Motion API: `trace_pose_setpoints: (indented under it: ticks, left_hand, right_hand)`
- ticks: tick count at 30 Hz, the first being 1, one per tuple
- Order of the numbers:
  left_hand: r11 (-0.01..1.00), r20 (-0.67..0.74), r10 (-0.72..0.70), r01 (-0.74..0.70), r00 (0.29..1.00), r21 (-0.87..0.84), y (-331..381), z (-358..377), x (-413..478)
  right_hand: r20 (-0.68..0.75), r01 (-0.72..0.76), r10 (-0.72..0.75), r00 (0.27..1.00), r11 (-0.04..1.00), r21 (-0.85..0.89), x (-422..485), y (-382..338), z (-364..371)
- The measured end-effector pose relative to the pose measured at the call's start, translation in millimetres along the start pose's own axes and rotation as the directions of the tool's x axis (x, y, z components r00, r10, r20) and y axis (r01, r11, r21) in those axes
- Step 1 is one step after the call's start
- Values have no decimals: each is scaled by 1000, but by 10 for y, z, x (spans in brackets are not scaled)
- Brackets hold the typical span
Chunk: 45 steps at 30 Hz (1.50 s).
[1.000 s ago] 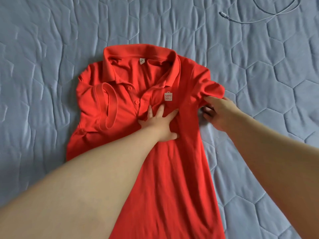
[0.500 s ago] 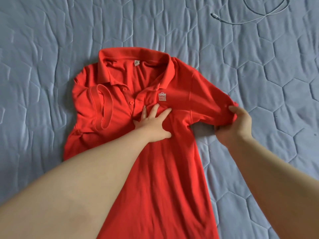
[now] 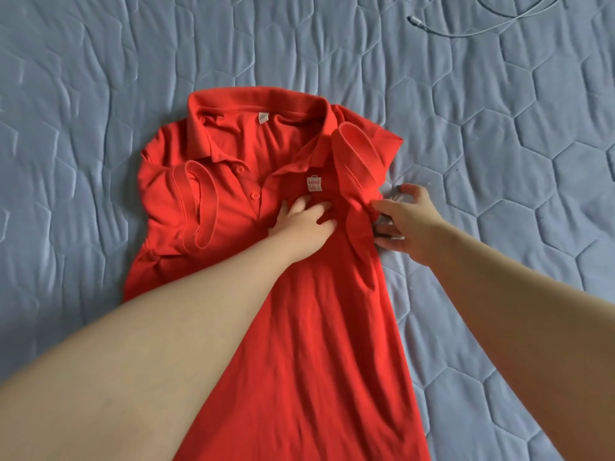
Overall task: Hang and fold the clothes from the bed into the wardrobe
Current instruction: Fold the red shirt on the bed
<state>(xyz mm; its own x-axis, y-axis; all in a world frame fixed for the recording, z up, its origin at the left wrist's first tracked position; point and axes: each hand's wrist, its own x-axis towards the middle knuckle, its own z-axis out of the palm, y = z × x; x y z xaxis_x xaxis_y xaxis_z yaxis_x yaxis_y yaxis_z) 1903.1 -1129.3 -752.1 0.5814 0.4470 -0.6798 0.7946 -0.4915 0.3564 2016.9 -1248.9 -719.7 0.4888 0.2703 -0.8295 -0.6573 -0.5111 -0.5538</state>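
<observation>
Polo shirt (image 3: 316, 327), red, lies face-up on the bed, collar (image 3: 256, 104) at the far end & hem running out of view toward the person. Left hand (image 3: 303, 224) is spread flat on the chest just below the logo patch (image 3: 314, 184), fingers straight, pressing the fabric down as an anchor and gripping nothing. Right hand (image 3: 406, 224) sits at the shirt's right edge near the armpit. Its fingers are loose, index tip touching the fold, thumb lifted clear, so it isn't holding anything.

Change vs half a sec ago: then the right hand had the right-side sleeve (image 3: 362, 154) pinched & pulled out sideways over the quilt. Now that sleeve is flipped inward and rests on the chest beside the collar, cuff up, and the hand has let go. It's a bit rumpled at the armpit. The left-side sleeve (image 3: 196, 207) is already tucked in the same way, its cuff looping over the front.

Meaning for the task: both sleeves are in, so the top is narrowed to roughly a rectangle. What's left is prob. smoothing the right edge, then folding the long body up. Shirt is still on the blue quilted cover (image 3: 100, 61); wardrobe not in view. White cable (image 3: 499, 24) lies well apart at the far right, no obstacle.
</observation>
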Motion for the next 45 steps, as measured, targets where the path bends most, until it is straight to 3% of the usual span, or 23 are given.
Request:
trace_pose_setpoints:
  ticks: [2,7,13,16,18,20,22,24,26,27,28,30,31,33,36,39,42,43,45]
  left_hand:
    - [1000,14,9,-9,1000,2,-13,22,13]
    - [1000,19,14,-14,1000,6,-28,59,2]
    - [999,33,34,-36,999,32,-66,50,28]
    - [1000,58,23,-24,998,18,-79,14,21]
    - [1000,83,9,-10,997,14,-21,-59,5]
    - [999,45,-41,40,998,26,83,-126,-7]
    - [987,-185,-91,112,979,111,258,-133,-83]
    - [952,-436,92,49,895,301,461,-80,-172]
    - [909,-402,332,-176,853,377,658,32,-170]
    - [916,-303,377,-304,875,262,753,83,-132]
    - [929,-163,367,-369,916,15,871,115,-99]
    - [818,9,322,-273,947,-506,1046,148,-46]
    - [757,-21,274,-230,961,-612,1084,154,-20]
    - [761,-116,172,-207,978,-615,1079,152,10]
    - [825,-206,161,-246,965,-508,930,157,-28]
    - [807,-312,69,-236,948,-541,782,111,-138]
    - [626,-271,-79,-164,959,-762,617,-82,-245]
    - [539,-222,-113,-128,969,-832,543,-171,-286]
    - [369,-104,-161,-37,981,-929,397,-326,-356]
  right_hand:
    - [14,6,-6,1000,998,-56,37,-22,64]
    - [-42,-14,14,999,1000,9,114,-203,212]
    - [71,66,-46,996,946,-319,93,-206,187]
    - [58,57,-38,998,928,-369,23,-183,89]
    - [-8,68,-73,997,956,-284,-9,-200,15]
    - [-154,81,-88,984,995,-53,-11,-223,-53]
    - [-352,89,-44,935,990,113,-30,-202,-177]
    - [-411,21,86,908,968,249,-47,-107,-319]
    - [-267,-122,211,940,941,316,-64,30,-421]
    - [-234,-152,235,943,934,324,-68,82,-442]
    - [-251,-139,235,939,927,347,-57,123,-453]
    - [-340,-32,171,925,924,380,-34,171,-434]
    - [-354,20,124,927,926,377,-26,190,-422]
    - [-329,58,53,943,945,321,-18,217,-398]
    - [-297,19,39,954,982,189,-12,236,-432]
    - [-344,97,-8,939,965,243,-61,160,-424]
    - [-473,430,-338,813,898,97,-165,-3,-229]
    - [-437,526,-491,754,849,-46,-227,-60,-107]
    - [-196,620,-739,645,655,-431,-312,-73,129]
